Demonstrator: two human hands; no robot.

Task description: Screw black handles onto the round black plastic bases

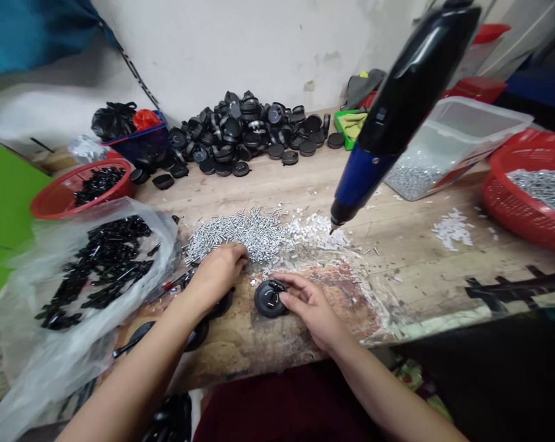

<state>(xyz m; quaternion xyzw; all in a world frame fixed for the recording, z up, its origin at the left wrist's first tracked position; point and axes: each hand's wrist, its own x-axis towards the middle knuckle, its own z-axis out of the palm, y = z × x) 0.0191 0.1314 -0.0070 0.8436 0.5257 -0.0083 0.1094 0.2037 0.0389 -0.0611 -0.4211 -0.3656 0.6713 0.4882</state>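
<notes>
One disc pinched in right hand, one driver above.
Left hand curls downward beside screws; hold unclear.

Left forearm, bare, slants in from the person's left to the left hand, back upward, beyond and left of the black disc, fingers bent with tips drawn together; I cannot make out what, if anything, sits between them. Right forearm, also bare, angles in from the other side; right hand grips the disc's right edge, thumb nearer, index finger along the far rim.
</notes>
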